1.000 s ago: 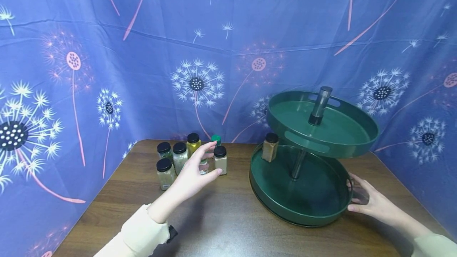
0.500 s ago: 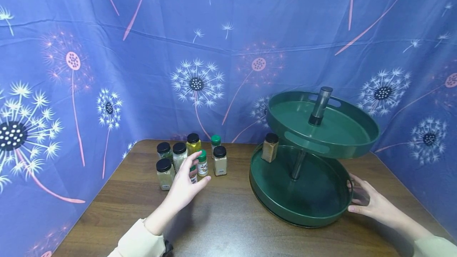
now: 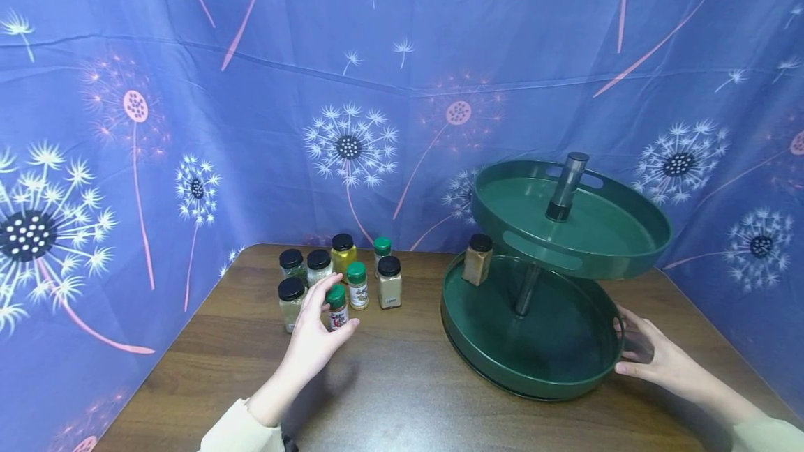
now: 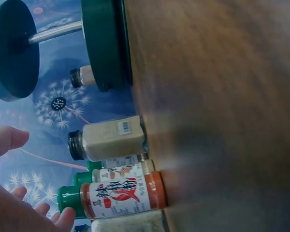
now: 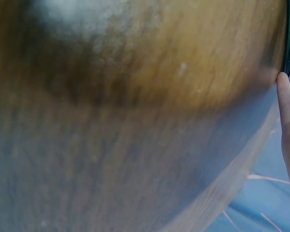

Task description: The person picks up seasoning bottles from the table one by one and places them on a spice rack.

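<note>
My left hand (image 3: 314, 335) is spread beside a small spice jar with a green cap and a red chilli label (image 4: 121, 197). In the left wrist view its fingertips overlap the green cap, while the thumb stands well apart; nothing is held. Part of this jar is hidden behind the hand in the head view. On the right, my right hand (image 3: 656, 358) holds the rim of a green two-tier turntable tray (image 3: 534, 383) at its lower level, fingers at the rim's handle slot and thumb outside. The right wrist view shows only fingertips against the green wall.
Another green-capped jar (image 3: 358, 287), a black-capped jar of pale powder (image 3: 389, 284), a yellow jar (image 3: 343, 253) and several more stand grouped at the left. A brown spice jar (image 3: 477, 261) stands in the lower tier. A patterned cloth (image 3: 402, 124) hangs behind the wooden table (image 3: 402, 389).
My left hand has drawn back leftward and toward me, from in front of the pale powder jar to the chilli-label jar, uncovering the green-capped jars. The right hand and tray have stayed put.
</note>
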{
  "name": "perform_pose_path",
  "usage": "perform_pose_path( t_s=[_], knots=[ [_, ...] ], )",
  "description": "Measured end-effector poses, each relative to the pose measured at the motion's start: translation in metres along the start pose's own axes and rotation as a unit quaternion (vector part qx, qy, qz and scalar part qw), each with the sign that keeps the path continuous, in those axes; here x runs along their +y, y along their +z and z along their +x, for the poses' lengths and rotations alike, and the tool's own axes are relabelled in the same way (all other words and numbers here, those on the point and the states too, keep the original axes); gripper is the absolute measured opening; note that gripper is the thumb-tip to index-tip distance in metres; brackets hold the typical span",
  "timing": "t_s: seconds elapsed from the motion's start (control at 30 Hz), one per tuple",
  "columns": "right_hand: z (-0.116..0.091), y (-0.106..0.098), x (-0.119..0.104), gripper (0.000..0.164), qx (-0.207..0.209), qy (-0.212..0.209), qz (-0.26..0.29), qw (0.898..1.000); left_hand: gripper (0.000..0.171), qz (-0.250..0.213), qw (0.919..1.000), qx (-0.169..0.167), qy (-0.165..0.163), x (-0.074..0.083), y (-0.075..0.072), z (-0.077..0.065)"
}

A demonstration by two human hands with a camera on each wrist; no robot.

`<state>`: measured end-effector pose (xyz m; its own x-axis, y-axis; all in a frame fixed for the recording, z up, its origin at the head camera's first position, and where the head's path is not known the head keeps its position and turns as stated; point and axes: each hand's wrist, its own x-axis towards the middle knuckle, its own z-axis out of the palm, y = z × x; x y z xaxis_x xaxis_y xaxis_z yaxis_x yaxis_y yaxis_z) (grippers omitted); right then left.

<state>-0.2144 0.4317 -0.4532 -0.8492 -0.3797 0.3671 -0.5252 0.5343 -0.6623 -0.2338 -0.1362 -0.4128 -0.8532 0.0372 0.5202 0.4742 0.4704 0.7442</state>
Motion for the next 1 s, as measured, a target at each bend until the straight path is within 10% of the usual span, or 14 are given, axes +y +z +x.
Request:
perform_pose_path(
  t_s=[0.43, 1.0],
  knots=[
    [-0.001, 0.001, -0.001, 0.095, 0.001, 0.004, -0.005, 1.0, 0.082, -0.024, 0.9965, -0.008, -0.08, -0.018, -0.003, 0.002],
    [0.0, 0.001, 0.0, 0.096, 0.003, -0.001, -0.005, 1.0, 0.076, -0.127, 0.9693, -0.025, -0.209, -0.027, 0.006, 0.009]
  ],
)
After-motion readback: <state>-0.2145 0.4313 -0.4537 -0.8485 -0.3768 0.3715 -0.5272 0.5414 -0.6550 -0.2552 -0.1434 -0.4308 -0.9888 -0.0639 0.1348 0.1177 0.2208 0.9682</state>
